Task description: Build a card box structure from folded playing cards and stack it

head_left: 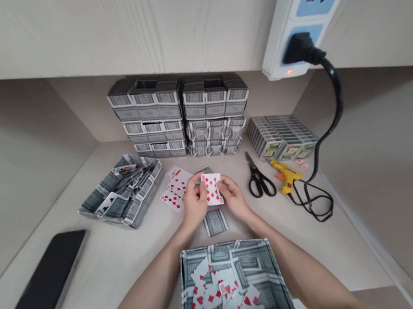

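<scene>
A ten of diamonds card (pixel 213 189) is held face up between both hands over the middle of the table. My left hand (pixel 195 196) pinches its left edge, and my right hand (pixel 231 192) grips its right edge. Just left of my left hand, several red diamond cards (pixel 174 186) lie face up. A folded grey-patterned card piece (pixel 215 222) rests below the hands, and another grey card shows partly behind them. Nearest the camera is a box made of cards (pixel 278 279), holding loose red-suited cards (pixel 211 297).
Card-made boxes (pixel 147 109) stand stacked at the back. A card tray (pixel 137 216) and a black phone (pixel 44 284) are at left. On the right lie black scissors (pixel 261 182), a yellow glue gun (pixel 288 175) with its cord, and packed card decks (pixel 282 136). A power strip (pixel 288 25) hangs above.
</scene>
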A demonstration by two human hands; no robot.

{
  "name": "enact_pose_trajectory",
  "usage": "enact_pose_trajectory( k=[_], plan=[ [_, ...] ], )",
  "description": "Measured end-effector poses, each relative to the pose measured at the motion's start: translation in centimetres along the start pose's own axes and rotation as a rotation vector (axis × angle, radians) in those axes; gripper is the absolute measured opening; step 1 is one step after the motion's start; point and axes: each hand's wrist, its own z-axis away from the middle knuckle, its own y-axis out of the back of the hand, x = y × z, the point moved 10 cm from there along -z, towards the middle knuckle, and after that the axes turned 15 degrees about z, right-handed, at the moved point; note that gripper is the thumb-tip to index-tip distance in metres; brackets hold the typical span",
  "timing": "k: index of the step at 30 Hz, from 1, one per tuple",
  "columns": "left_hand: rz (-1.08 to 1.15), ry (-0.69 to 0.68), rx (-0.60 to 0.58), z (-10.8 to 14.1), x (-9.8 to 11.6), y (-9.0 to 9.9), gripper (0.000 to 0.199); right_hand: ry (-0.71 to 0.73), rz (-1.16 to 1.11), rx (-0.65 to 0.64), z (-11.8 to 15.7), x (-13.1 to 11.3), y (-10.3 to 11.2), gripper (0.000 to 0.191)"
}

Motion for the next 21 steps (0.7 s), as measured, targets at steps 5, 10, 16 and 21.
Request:
enact_pose_trajectory(
  k=[5,10,16,21],
  plan=[
    [-0.057,0.005,-0.018,-0.3,-0.9,0.2,0.027,0.004,0.029,-0.011,0.0,0.1,0.0,0.03],
    [-0.118,-0.026,-0.017,-0.5,-1.2,0.4,0.019,0.035,0.094,0.008,-0.1,0.3,0.2,0.026],
    [-0.116,-0.035,-0.03,-0.4,-0.7,0.1,0.019,0.089,0.188,0.067,0.0,-0.4,0.9,0.024],
    [-0.1,-0.031,-0.035,-0.3,-0.6,0.1,0.018,0.071,0.092,0.059,0.0,-0.7,0.8,0.021]
  ],
)
